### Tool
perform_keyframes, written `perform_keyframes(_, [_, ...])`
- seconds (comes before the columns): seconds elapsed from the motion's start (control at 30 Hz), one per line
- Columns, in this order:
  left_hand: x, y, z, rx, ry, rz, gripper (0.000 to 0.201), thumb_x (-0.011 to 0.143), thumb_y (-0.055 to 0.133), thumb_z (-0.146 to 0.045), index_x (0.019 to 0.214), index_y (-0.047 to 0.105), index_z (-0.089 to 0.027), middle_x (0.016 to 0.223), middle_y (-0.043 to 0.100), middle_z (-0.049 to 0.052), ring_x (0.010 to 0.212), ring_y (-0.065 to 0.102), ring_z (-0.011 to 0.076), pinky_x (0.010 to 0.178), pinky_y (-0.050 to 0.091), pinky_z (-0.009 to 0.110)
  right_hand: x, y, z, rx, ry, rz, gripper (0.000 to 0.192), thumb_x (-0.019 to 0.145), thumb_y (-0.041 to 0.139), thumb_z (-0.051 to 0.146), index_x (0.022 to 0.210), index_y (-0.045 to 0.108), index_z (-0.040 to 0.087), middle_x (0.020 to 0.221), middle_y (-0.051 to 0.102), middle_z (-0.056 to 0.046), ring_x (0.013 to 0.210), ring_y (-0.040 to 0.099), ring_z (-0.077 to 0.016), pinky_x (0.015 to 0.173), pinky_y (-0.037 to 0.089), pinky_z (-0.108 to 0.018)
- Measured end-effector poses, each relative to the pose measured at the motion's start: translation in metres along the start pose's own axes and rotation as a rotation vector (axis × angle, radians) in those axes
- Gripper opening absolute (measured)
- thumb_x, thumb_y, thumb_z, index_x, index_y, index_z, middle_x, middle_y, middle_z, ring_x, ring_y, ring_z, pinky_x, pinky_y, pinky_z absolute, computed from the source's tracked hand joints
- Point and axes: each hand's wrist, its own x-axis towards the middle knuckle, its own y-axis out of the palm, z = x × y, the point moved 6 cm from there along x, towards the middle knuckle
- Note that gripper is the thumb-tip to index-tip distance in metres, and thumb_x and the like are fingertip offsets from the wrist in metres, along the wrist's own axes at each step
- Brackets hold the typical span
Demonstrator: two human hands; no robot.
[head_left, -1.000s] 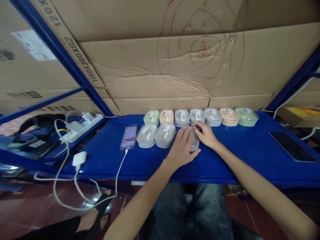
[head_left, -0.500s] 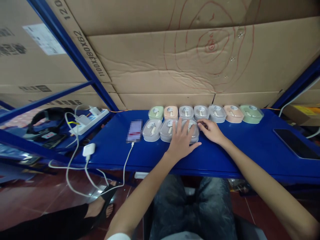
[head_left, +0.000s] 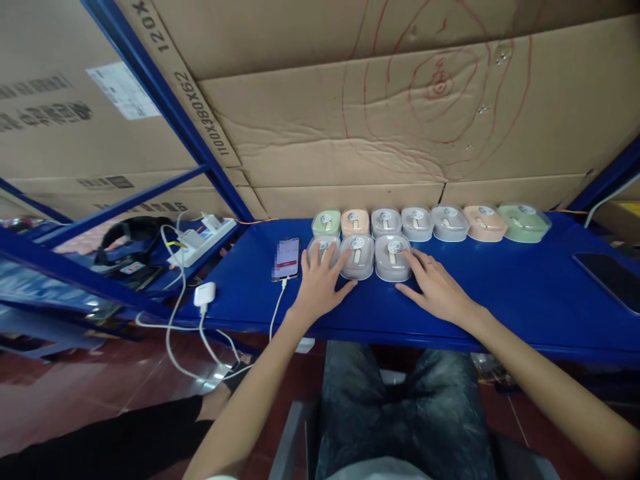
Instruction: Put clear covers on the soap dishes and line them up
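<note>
Three grey plastic boxes with clear lids form a front row on the blue shelf. The left box [head_left: 324, 244] lies partly under the spread fingers of my left hand [head_left: 321, 285]. Beside it sits the middle box [head_left: 358, 261], close to those fingers. A small gap separates it from the right box [head_left: 393, 263]. At that box's right side, my right hand [head_left: 443, 290] has its fingertips against the edge, with thumb and fingers apart. Each lid carries a round sticker and a small pale piece whose kind I cannot make out. Neither hand grips a box.
Behind runs a row of similar boxes in green [head_left: 327, 224], peach [head_left: 484, 225] and grey. A charging phone [head_left: 287, 259] lies left, a dark tablet-like device [head_left: 611, 277] right. Cables and a white charger [head_left: 205, 293] hang near the left edge. Another person's leg [head_left: 105, 433] shows below.
My left hand has moved left, from the right-hand front boxes to the left one. My right hand's fingers have opened out at the right box. A gap now separates the middle and right boxes.
</note>
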Motion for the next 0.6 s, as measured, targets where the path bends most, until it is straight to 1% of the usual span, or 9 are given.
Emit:
perform_keyframes(0.07, [0.002,0.003,-0.010,0.003,-0.034,-0.035,0.068,0.110,0.056,-0.055,0.172,0.050,-0.029,0.179,0.046,0.018,0.165,0.034,0.0568,0.130,0.025,0.082,0.005,0.001,-0.001,-0.039,0.001,-0.009,0.079,0.113,0.046,0.061,0.176,0.034,0.015,0.169,0.049,-0.033,0.153,0.054,-0.0545,0.118,0.053,-0.074])
perform_keyframes(0.13, [0.003,0.004,-0.015,-0.006,-0.052,-0.065,0.066,0.111,0.054,-0.053,0.172,0.051,-0.029,0.178,0.048,0.018,0.164,0.034,0.0576,0.129,0.025,0.083,0.009,0.001,-0.001,-0.080,0.003,-0.016,0.075,0.115,0.043,0.058,0.175,0.037,0.013,0.165,0.053,-0.033,0.147,0.058,-0.0540,0.114,0.055,-0.072])
perform_keyframes(0.23, [0.002,0.005,-0.014,-0.023,-0.063,-0.103,0.066,0.110,0.056,-0.055,0.171,0.052,-0.030,0.177,0.049,0.016,0.164,0.035,0.0569,0.130,0.024,0.082,0.011,0.002,0.002,-0.128,0.031,-0.046,0.071,0.115,0.041,0.055,0.173,0.041,0.013,0.157,0.059,-0.032,0.137,0.064,-0.0523,0.108,0.058,-0.069])
perform_keyframes(0.33, [0.000,0.006,-0.011,-0.035,-0.066,-0.128,0.066,0.108,0.059,-0.056,0.169,0.055,-0.030,0.177,0.050,0.015,0.165,0.036,0.0544,0.133,0.022,0.080,0.012,0.004,0.005,-0.161,0.050,-0.091,0.070,0.115,0.041,0.055,0.173,0.042,0.016,0.153,0.062,-0.031,0.131,0.066,-0.0511,0.104,0.058,-0.069])
perform_keyframes(0.5, [-0.001,0.005,-0.010,-0.046,-0.054,-0.167,0.069,0.107,0.060,-0.059,0.169,0.054,-0.027,0.177,0.050,0.014,0.169,0.031,0.0507,0.137,0.013,0.077,0.010,0.007,0.006,-0.171,0.052,-0.109,0.071,0.114,0.042,0.057,0.174,0.042,0.018,0.154,0.062,-0.029,0.132,0.065,-0.0488,0.104,0.058,-0.067])
perform_keyframes(0.6, [0.000,0.007,-0.009,-0.049,-0.028,-0.180,0.074,0.107,0.059,-0.061,0.171,0.050,-0.024,0.177,0.050,0.015,0.170,0.031,0.0501,0.138,0.014,0.076,0.010,0.006,0.004,-0.159,0.062,-0.109,0.074,0.114,0.045,0.057,0.177,0.038,0.019,0.159,0.059,-0.029,0.138,0.063,-0.0487,0.107,0.057,-0.066])
